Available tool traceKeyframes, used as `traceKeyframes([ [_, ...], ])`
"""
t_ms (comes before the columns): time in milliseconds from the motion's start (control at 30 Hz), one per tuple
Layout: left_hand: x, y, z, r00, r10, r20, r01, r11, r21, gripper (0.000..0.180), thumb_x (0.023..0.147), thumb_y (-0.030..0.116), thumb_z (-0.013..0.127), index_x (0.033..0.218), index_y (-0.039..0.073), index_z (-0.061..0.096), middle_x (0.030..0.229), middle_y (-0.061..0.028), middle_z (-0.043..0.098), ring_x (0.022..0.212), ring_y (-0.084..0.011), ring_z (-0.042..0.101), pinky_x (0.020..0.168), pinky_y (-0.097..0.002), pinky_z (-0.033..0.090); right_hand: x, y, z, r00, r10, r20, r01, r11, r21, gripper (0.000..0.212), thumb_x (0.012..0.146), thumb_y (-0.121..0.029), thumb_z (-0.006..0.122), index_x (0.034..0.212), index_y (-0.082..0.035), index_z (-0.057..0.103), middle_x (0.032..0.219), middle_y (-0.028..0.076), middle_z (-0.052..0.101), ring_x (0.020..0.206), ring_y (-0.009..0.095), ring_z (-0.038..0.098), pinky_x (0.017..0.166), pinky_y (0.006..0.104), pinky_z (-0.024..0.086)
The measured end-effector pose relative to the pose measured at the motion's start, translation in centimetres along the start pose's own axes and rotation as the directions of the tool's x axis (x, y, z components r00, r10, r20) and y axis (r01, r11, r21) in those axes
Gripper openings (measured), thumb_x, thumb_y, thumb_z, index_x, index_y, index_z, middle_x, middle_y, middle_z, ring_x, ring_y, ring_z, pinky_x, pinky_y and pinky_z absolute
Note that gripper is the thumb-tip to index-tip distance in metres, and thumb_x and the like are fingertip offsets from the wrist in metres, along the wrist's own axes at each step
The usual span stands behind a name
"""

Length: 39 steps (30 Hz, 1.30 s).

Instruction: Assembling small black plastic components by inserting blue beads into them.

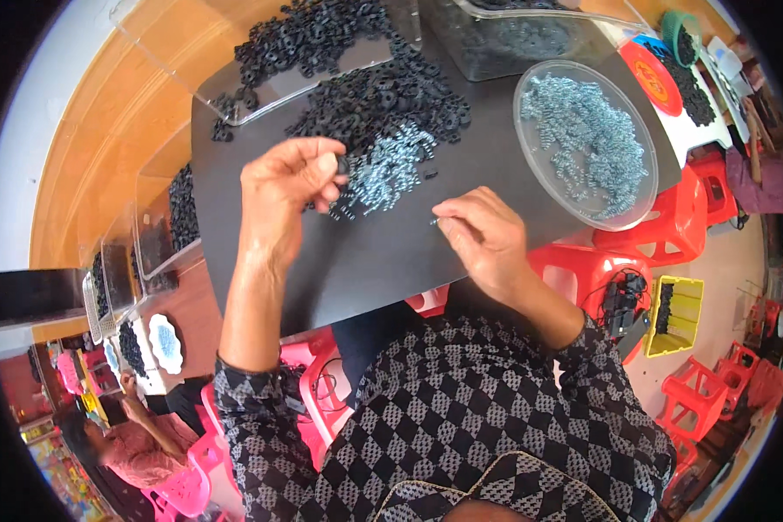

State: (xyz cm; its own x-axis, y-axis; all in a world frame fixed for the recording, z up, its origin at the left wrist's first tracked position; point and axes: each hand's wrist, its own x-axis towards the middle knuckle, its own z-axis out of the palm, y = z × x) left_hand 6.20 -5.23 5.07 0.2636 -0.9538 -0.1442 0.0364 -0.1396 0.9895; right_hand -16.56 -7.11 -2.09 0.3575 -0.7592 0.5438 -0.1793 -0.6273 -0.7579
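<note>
Head view: nearest you, your right hand point(487, 235) hangs over the bare front of the black table point(348, 278), thumb and forefinger pinched together on a tiny piece point(433, 221), perhaps a spring, though it is too small to tell. A little farther out, your left hand point(278, 178) has thumb and fingertips closed on one black part point(342, 163) beside the heaps, its other fingers curled. The two held items are apart, so they look unjoined. Just past your left fingertips lies a loose heap of springs point(387, 170), short, shiny, bluish-silver coils, a few lying loose nearer you. Behind them spreads a bigger mound of black parts point(383, 100), small, chunky and dull, some seeming ringed or holed. Judging by these heaps, much is left; you have no finished stack that can be picked out, so what is done cannot be told. Off to the right, the clear tub point(544, 170) holds many more springs, and at the far left the clear bin point(335, 70) holds more black parts
</note>
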Motion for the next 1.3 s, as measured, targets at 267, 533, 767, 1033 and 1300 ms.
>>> traceKeyframes([
  [267, -5.7, -4.1, 0.9, 0.998, -0.055, 0.03, 0.063, 0.882, -0.467, 0.015, 0.085, 0.005, 0.061, 0.096, -0.005, 0.06, 0.081, -0.0147, 0.066, 0.058, -0.0142, 0.059, 0.051, -0.024, 0.046, 2.0, -3.5, 1.8, 1.0, 0.0, -0.017, 0.003, 0.982, 0.189, 0.02, 0.068, 0.007, 0.067, 0.086, -0.001, 0.061, 0.072, 0.008, 0.058, 0.063, 0.022, 0.055, 0.057, 0.0307, 0.043],
  [533, -7.0, -4.9, 2.4, 0.997, 0.018, -0.079, -0.052, 0.896, -0.44, 0.014, 0.085, 0.0, 0.06, 0.098, -0.005, 0.059, 0.082, -0.0109, 0.064, 0.067, -0.0163, 0.063, 0.055, -0.0237, 0.049, 2.0, -3.7, 4.1, 0.986, -0.167, 0.007, 0.164, 0.974, 0.155, 0.016, 0.07, 0.006, 0.065, 0.083, -0.001, 0.059, 0.071, 0.008, 0.058, 0.064, 0.025, 0.054, 0.057, 0.0348, 0.043],
  [767, -7.3, -6.1, 2.4, 0.99, 0.076, -0.119, -0.117, 0.914, -0.387, 0.02, 0.083, -0.002, 0.062, 0.102, -0.004, 0.061, 0.084, -0.0082, 0.064, 0.07, -0.0124, 0.059, 0.06, -0.023, 0.049, 1.1, -4.0, 4.3, 0.973, -0.221, 0.067, 0.214, 0.972, 0.097, 0.016, 0.071, 0.007, 0.065, 0.085, -0.001, 0.061, 0.076, 0.008, 0.06, 0.066, 0.023, 0.055, 0.058, 0.0329, 0.044],
  [1033, -7.9, -6.8, 1.9, 0.983, 0.102, -0.154, -0.136, 0.965, -0.225, 0.024, 0.077, -0.003, 0.068, 0.1, -0.002, 0.065, 0.086, -0.0026, 0.061, 0.073, -0.0077, 0.054, 0.065, -0.0198, 0.045, 1.6, -3.8, 3.5, 0.986, -0.159, 0.052, 0.155, 0.984, 0.085, 0.017, 0.072, 0.007, 0.067, 0.086, -0.001, 0.065, 0.079, 0.009, 0.063, 0.069, 0.021, 0.058, 0.059, 0.0296, 0.046],
  [1300, -8.7, -6.5, 2.7, 0.967, 0.137, -0.213, -0.158, 0.984, -0.085, 0.021, 0.075, -0.004, 0.069, 0.095, 0.0, 0.066, 0.085, 0.0007, 0.057, 0.075, -0.0073, 0.052, 0.067, -0.0208, 0.044, 1.4, -3.8, 3.8, 0.988, -0.132, 0.083, 0.125, 0.988, 0.085, 0.019, 0.071, 0.008, 0.067, 0.087, 0.0, 0.063, 0.076, 0.007, 0.061, 0.065, 0.019, 0.055, 0.056, 0.0286, 0.044],
])
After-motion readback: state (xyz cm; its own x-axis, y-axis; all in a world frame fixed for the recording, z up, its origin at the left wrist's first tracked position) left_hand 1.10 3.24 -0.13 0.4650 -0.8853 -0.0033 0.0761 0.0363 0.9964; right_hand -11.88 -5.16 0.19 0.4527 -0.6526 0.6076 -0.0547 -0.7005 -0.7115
